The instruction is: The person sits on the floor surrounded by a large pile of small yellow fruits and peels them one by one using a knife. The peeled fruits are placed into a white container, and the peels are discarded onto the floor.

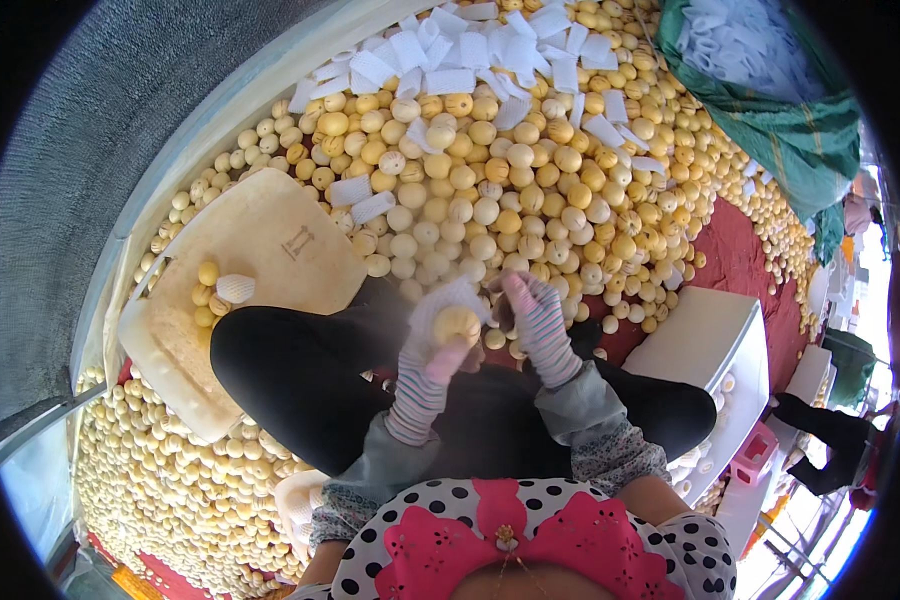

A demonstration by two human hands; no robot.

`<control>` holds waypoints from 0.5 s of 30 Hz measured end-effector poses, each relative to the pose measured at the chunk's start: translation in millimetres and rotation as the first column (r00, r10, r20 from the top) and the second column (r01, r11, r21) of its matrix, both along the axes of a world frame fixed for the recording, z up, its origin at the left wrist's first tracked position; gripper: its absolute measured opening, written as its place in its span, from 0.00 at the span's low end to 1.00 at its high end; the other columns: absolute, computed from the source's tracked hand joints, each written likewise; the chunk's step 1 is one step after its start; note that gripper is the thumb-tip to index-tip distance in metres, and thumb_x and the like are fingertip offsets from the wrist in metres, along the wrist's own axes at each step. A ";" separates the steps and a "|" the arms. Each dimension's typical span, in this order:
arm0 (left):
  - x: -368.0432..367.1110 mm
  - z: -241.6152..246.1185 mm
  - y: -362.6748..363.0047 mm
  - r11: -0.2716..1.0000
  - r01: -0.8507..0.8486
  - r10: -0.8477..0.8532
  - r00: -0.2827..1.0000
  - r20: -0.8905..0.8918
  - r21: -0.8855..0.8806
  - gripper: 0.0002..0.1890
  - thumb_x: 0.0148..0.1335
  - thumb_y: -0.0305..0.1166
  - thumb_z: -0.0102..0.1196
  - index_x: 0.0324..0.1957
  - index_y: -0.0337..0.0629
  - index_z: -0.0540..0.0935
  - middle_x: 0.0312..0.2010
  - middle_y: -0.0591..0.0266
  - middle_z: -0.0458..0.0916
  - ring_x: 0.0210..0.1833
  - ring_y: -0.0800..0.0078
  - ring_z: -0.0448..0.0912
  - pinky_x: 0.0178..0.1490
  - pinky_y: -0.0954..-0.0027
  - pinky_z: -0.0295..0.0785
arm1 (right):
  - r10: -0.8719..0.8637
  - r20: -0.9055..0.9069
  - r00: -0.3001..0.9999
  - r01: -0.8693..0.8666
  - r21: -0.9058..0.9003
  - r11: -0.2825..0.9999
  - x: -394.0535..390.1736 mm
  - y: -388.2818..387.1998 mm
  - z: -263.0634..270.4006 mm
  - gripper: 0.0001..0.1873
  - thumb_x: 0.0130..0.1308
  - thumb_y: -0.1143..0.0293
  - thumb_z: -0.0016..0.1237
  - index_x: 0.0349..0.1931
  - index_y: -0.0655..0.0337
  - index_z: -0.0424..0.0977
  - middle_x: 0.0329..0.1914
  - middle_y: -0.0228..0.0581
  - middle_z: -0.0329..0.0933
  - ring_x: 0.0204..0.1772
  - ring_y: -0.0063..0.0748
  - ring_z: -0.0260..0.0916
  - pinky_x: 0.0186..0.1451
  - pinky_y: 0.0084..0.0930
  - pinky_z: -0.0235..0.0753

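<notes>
My left hand, in a striped knit glove, grips a pale yellow pepino melon above my lap. White foam netting, blurred, lies around the far side of this fruit; how far it is sleeved cannot be seen. Just to the right, my right hand is raised in a matching glove with its fingertips bent together. Whether it pinches anything is hidden by the fingers and blur. Beyond both hands spreads a heap of loose pepino melons, several with dark stripes.
White foam net sleeves lie across the far fruit. A green sack holds more sleeves. Left stands a foam box lid bearing several fruits and a netted one. Right is a white foam box, with a pink basket and a person beyond.
</notes>
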State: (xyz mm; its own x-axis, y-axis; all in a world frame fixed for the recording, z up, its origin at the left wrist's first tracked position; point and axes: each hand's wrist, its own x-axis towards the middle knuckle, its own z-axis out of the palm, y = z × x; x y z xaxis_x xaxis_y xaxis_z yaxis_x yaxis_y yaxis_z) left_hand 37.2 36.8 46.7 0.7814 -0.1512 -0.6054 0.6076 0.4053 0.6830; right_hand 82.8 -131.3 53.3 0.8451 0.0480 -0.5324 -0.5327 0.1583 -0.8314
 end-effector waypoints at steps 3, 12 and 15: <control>-11.0 18.4 6.1 0.832 -0.089 0.085 0.996 -0.032 -0.548 0.32 0.61 0.49 0.53 0.58 0.35 0.66 0.36 0.54 0.80 0.23 0.71 0.79 0.25 0.75 0.77 | 0.243 0.014 0.970 -0.233 0.345 0.909 -15.8 -8.4 1.1 0.24 0.67 0.53 0.49 0.53 0.65 0.70 0.45 0.38 0.75 0.47 0.31 0.72 0.49 0.28 0.72; -18.4 7.6 12.5 0.817 -0.025 -0.215 0.914 0.345 0.576 0.31 0.58 0.18 0.53 0.65 0.35 0.61 0.56 0.54 0.72 0.57 0.67 0.73 0.60 0.67 0.69 | 0.413 0.305 0.858 -0.181 -0.573 0.799 -42.3 25.4 31.9 0.13 0.55 0.70 0.57 0.36 0.62 0.69 0.29 0.38 0.69 0.33 0.24 0.68 0.33 0.22 0.69; -23.0 1.8 13.4 0.944 -0.317 0.258 0.880 0.398 0.088 0.34 0.55 0.34 0.62 0.62 0.38 0.64 0.53 0.55 0.71 0.55 0.64 0.74 0.54 0.64 0.73 | 0.317 0.144 0.938 -0.322 0.010 0.947 -27.7 35.9 45.2 0.14 0.62 0.63 0.54 0.40 0.62 0.69 0.28 0.33 0.70 0.30 0.21 0.66 0.32 0.19 0.67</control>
State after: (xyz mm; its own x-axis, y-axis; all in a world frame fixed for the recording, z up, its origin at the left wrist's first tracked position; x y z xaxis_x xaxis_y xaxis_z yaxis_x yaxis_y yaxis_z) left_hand 14.3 50.2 48.5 0.9496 0.1821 -0.2552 0.1655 0.4003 0.9013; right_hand 55.1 -95.4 98.6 0.8477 0.3428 -0.4050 -0.4398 0.0272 -0.8977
